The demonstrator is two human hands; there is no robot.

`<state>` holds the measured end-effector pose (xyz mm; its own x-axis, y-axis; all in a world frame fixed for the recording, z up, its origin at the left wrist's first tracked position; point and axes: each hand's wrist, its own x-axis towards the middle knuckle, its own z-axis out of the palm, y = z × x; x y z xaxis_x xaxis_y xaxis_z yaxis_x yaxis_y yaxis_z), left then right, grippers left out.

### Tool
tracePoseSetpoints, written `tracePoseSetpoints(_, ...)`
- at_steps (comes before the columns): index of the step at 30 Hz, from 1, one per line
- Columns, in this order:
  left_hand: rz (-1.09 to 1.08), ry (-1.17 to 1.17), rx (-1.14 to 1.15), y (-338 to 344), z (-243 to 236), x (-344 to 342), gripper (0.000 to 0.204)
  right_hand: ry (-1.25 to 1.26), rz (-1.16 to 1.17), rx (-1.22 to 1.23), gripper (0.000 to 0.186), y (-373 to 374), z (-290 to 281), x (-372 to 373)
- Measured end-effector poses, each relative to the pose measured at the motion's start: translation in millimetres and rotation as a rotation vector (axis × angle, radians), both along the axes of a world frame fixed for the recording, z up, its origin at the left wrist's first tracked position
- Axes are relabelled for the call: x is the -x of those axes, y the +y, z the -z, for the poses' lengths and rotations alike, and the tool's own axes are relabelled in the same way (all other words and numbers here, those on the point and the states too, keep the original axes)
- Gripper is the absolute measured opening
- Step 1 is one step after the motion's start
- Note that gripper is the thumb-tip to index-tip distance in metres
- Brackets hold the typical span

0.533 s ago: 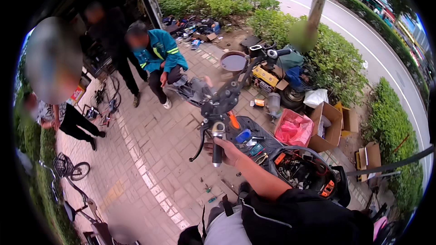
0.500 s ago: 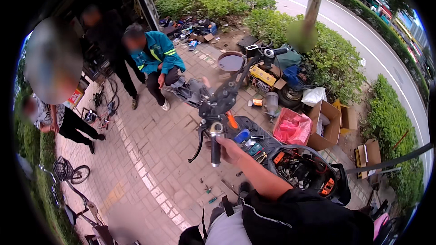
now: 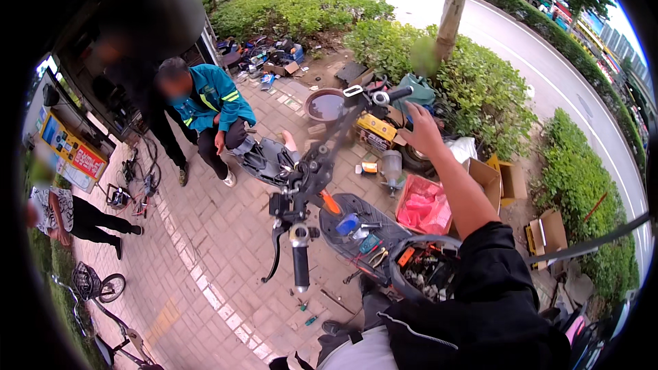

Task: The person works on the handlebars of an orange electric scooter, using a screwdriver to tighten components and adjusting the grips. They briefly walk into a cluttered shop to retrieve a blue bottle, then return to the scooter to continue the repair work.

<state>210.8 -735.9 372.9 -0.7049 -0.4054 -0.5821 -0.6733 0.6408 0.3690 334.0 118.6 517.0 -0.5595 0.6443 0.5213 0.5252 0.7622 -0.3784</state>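
Note:
My right hand [image 3: 423, 131] reaches out over the scooter with its fingers stretched apart, holding nothing. It is nearest to the far handlebar grip [image 3: 399, 94], a small gap below it. The bare black handlebar [image 3: 325, 154] runs from that grip toward me. At its near end are a second black grip [image 3: 301, 267] and a black brake lever [image 3: 275, 253]. Beneath lies the dark footboard [image 3: 349, 226], carrying a blue object [image 3: 347, 224], pliers [image 3: 378, 255] and other small tools. The open compartment [image 3: 404, 281] full of wiring is partly covered by my arm. My left hand is out of sight.
A person in a teal jacket [image 3: 219, 99] sits beyond the scooter front; others stand at the left. A basin [image 3: 324, 105], a yellow box [image 3: 375, 127], a pink-lined box [image 3: 419, 205] and cardboard cartons [image 3: 546, 236] stand along the hedge [image 3: 473, 89]. Small tools [image 3: 312, 320] lie on the paving.
My right hand has let go of the near grip and moved away, up and to the right, toward the far grip. The view has shifted, and the handlebar sits further left in it.

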Motion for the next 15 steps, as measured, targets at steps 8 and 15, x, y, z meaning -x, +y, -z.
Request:
tracePoseSetpoints(8,-0.114,-0.032,0.099,68.0,-15.9,-25.7,0.030,-0.552,-0.377,-0.178,0.093,103.7,-27.4,63.4)
tracePoseSetpoints(15,-0.156,0.081,0.056,85.5,-54.0,-16.1,0.030,-0.475,-0.561,-0.126,0.067,129.0,-16.2,87.6)
